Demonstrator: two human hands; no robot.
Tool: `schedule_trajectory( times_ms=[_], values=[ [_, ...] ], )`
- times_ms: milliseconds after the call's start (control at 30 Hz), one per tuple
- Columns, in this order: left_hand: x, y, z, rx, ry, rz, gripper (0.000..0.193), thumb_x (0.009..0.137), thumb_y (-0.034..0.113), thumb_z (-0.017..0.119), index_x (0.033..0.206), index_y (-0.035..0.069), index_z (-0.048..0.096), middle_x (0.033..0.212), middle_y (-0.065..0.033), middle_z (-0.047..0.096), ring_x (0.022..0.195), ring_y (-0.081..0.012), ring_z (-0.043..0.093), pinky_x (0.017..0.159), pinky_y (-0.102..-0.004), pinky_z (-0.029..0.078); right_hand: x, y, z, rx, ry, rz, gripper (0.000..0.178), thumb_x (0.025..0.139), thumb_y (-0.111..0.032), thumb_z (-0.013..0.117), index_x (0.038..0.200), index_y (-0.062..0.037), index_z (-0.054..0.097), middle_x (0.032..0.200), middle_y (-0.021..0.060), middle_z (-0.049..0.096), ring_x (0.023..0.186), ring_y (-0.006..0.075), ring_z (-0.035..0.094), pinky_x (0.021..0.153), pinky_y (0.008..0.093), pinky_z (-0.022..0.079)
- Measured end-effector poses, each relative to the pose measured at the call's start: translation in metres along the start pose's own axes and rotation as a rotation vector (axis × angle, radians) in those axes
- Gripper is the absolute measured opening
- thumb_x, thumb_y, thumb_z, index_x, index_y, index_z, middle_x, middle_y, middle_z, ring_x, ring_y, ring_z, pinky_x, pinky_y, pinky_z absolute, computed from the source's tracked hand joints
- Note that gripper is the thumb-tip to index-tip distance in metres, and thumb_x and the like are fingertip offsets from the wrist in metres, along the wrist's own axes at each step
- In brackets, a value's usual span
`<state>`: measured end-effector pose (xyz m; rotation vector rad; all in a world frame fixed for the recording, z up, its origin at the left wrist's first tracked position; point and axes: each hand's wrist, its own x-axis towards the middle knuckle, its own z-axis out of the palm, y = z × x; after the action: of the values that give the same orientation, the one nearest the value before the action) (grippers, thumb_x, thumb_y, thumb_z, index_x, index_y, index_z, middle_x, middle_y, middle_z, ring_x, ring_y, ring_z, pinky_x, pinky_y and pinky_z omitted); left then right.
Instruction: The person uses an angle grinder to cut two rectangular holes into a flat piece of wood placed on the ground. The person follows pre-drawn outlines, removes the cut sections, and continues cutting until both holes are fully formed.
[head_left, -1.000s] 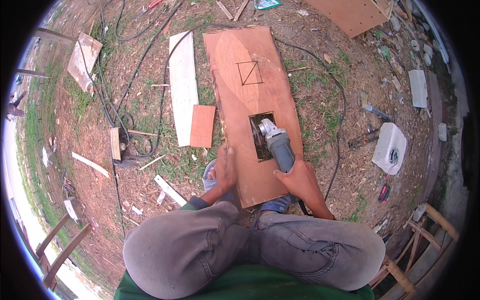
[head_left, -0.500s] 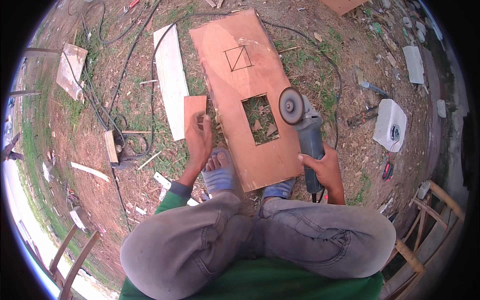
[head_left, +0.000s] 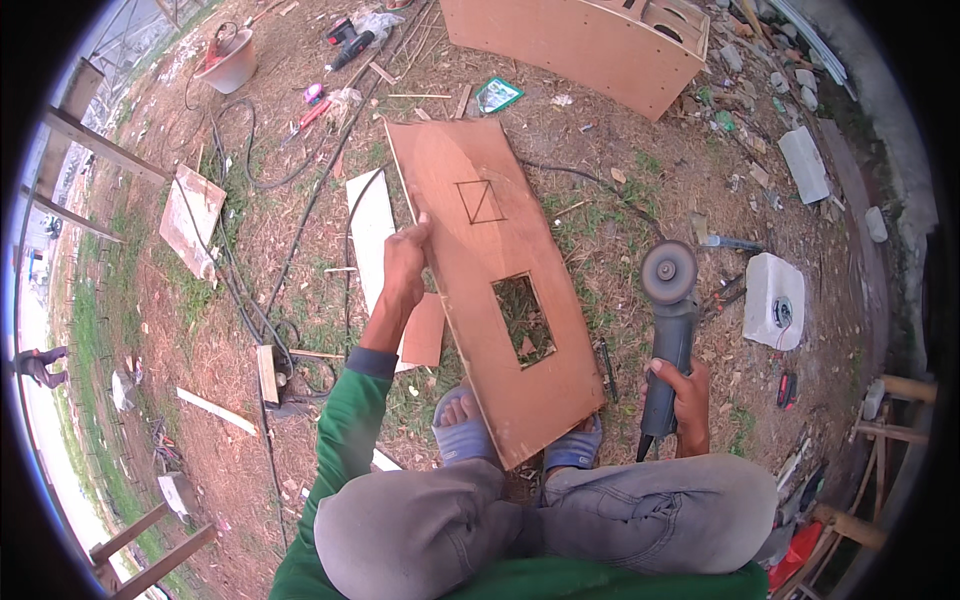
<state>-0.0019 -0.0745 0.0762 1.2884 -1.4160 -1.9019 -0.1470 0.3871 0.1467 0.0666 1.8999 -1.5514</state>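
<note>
1. Dry ground [head_left: 570, 140] with patches of grass and scattered scraps surrounds you, and a dark cable [head_left: 575, 173] curves across it beyond your work.
2. Your brown board [head_left: 470, 270] slants away from you in the middle, its near end between your blue sandals [head_left: 466, 440] and overlapping the right one.
3. Toward its near end you have a rectangular opening [head_left: 523, 325] with grass showing through; farther up is a drawn square [head_left: 481, 202] crossed by a diagonal.
4. Your left hand [head_left: 405, 265] grips the board by its left edge, a digit showing over the face; you cannot tell how the hidden fingers sit.
5. Your right hand [head_left: 690, 400] is wrapped around the body of an angle grinder [head_left: 670, 345], well to the right of the board and apart from it. Its round disc [head_left: 669, 270] points away from you, flat face up.
6. Beside your left forearm lie a small brown panel [head_left: 424, 330] and a long white plank [head_left: 370, 225].
7. Right of the grinder you have a white block [head_left: 762, 300] with a round part on it.
8. At the far side stand a large brown wooden box [head_left: 580, 45] and a bucket [head_left: 228, 62].
</note>
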Motion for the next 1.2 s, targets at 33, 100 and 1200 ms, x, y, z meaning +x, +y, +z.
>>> schedule_trajectory(
  times_ms=[33, 100, 1200],
  values=[
    [0.004, 0.03, 0.0, -0.179, 0.024, 0.099, 0.038, 0.115, 0.03, 0.068, 0.095, -0.002, 0.076, 0.09, -0.0043, 0.073, 0.081, -0.0103, 0.062, 0.075, -0.0292, 0.049, -0.002, -0.002, -0.005, 0.008, 0.02, -0.015, 0.032, 0.095, -0.017, 0.085, 0.115, 0.003, 0.071, 0.091, 0.0112, 0.075, 0.066, 0.0208, 0.076, 0.059, 0.0343, 0.061],
    [0.003, 0.102, -0.012, -0.214, 0.102, 0.324, 0.039, 0.115, 0.035, 0.07, 0.094, 0.003, 0.077, 0.08, 0.0033, 0.066, 0.069, -0.0051, 0.053, 0.062, -0.0259, 0.041, 0.0, -0.007, -0.012, 0.01, 0.058, -0.05, 0.033, 0.095, -0.017, 0.085, 0.116, 0.0032, 0.071, 0.092, 0.0119, 0.075, 0.065, 0.0216, 0.075, 0.059, 0.035, 0.062],
    [-0.193, -0.161, -0.122, 1.004, -0.08, 0.878, 0.053, 0.091, 0.008, 0.077, 0.144, 0.01, 0.07, 0.136, -0.0176, 0.06, 0.129, -0.0354, 0.066, 0.107, -0.0473, 0.06, 0.017, 0.019, -0.012, -0.101, -0.01, -0.075, 0.034, 0.095, -0.018, 0.086, 0.115, 0.0038, 0.069, 0.09, 0.0115, 0.074, 0.066, 0.0217, 0.075, 0.059, 0.0364, 0.062]
  ],
)
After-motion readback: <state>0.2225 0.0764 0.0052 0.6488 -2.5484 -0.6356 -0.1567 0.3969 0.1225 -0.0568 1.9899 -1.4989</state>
